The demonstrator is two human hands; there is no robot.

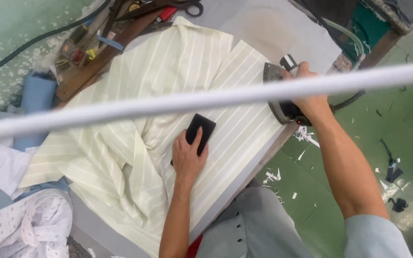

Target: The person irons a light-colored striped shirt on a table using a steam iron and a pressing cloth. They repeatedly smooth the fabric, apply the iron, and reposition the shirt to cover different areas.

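The pale striped shirt (168,119) lay spread and partly bunched across the grey padded worktop (264,28), above a green floor (407,138) littered with scraps. The left hand (187,157) pressed flat on a black pad (201,131) resting on the cloth, fingers loosely over it. The right hand (309,91), arm extended, kept a closed grip on the iron (280,102) at the worktop's edge.

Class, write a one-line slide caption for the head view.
Left hand presses a black block on striped cloth; right hand grips an iron.
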